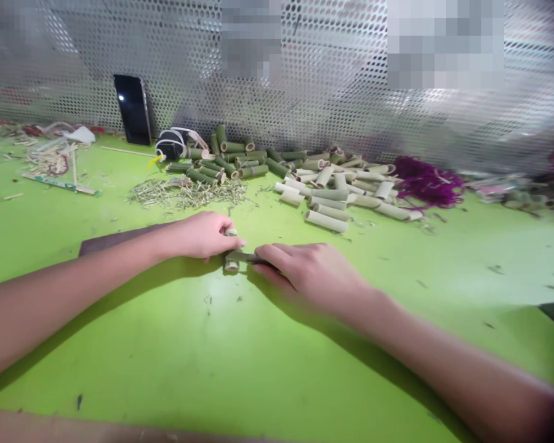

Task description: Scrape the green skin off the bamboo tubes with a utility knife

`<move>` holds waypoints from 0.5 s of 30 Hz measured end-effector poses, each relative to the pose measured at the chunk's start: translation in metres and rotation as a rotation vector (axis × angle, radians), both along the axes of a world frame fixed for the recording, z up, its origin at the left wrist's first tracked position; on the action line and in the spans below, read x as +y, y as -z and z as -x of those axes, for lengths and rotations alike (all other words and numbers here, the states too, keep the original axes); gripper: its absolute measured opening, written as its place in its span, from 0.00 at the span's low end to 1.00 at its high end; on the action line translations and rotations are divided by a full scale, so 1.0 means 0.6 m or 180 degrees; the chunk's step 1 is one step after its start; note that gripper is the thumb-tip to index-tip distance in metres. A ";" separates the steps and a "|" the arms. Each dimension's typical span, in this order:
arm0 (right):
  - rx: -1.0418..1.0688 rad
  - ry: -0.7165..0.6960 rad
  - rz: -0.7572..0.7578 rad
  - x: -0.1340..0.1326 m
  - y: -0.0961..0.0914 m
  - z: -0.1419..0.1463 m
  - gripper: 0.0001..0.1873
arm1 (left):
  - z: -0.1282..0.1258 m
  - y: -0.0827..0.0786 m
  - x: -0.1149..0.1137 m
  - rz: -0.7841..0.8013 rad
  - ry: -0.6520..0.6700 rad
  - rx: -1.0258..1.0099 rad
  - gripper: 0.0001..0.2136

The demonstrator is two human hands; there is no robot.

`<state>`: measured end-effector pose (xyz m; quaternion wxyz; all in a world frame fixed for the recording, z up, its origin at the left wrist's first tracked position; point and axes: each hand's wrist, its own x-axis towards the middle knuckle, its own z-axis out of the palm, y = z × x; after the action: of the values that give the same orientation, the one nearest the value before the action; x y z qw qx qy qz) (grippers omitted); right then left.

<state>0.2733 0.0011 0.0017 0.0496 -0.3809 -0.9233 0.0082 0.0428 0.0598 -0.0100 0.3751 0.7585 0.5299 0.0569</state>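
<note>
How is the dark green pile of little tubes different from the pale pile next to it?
The dark green pile has deep green skin; the pale pile looks creamy. The dark green pile lies nearer the black phone; the pale pile lies nearer the purple strands. Both are short tubes lying loose on the green table.

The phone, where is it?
In the head view, the phone stands at the back left of the green table, leaning on the holey metal wall, just left of the green bamboo pieces.
</note>
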 end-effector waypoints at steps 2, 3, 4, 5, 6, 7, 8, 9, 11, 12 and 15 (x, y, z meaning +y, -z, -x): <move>-0.0035 -0.0051 0.0120 -0.001 0.002 0.001 0.19 | 0.000 -0.001 0.001 0.0048 -0.0003 -0.0025 0.20; -0.0039 -0.0051 0.0171 -0.001 0.002 0.000 0.18 | 0.001 -0.003 0.002 0.0100 0.0015 -0.0058 0.20; -0.0038 -0.0041 0.0204 0.000 0.003 -0.001 0.18 | 0.002 -0.006 0.003 0.0170 0.0054 -0.0100 0.20; -0.0037 -0.0031 0.0220 0.001 0.004 -0.002 0.18 | 0.004 -0.009 0.004 0.0238 0.0117 -0.0144 0.20; -0.0042 -0.0027 0.0215 0.001 0.005 -0.003 0.18 | 0.005 -0.012 0.006 0.0308 0.0194 -0.0190 0.20; -0.0058 -0.0022 0.0192 0.002 0.006 -0.003 0.18 | 0.007 -0.015 0.007 0.0354 0.0287 -0.0220 0.20; -0.0081 -0.0018 0.0161 0.002 0.006 -0.002 0.18 | 0.009 -0.018 0.009 0.0364 0.0369 -0.0239 0.19; -0.0103 -0.0013 0.0132 0.001 0.006 -0.001 0.18 | 0.010 -0.020 0.010 0.0362 0.0403 -0.0263 0.19; -0.0124 -0.0001 0.0090 -0.001 0.005 0.005 0.19 | 0.011 -0.021 0.010 0.0359 0.0445 -0.0303 0.18; -0.0117 0.0002 0.0086 -0.002 0.004 0.008 0.19 | 0.010 -0.022 0.009 0.0359 0.0451 -0.0306 0.18; -0.0061 0.0029 0.0090 -0.003 0.002 0.013 0.19 | 0.006 -0.020 0.004 0.0267 0.0356 -0.0285 0.18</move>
<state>0.2653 -0.0007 0.0004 0.0354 -0.3858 -0.9217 0.0174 0.0394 0.0623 0.0019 0.4325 0.7672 0.4713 0.0474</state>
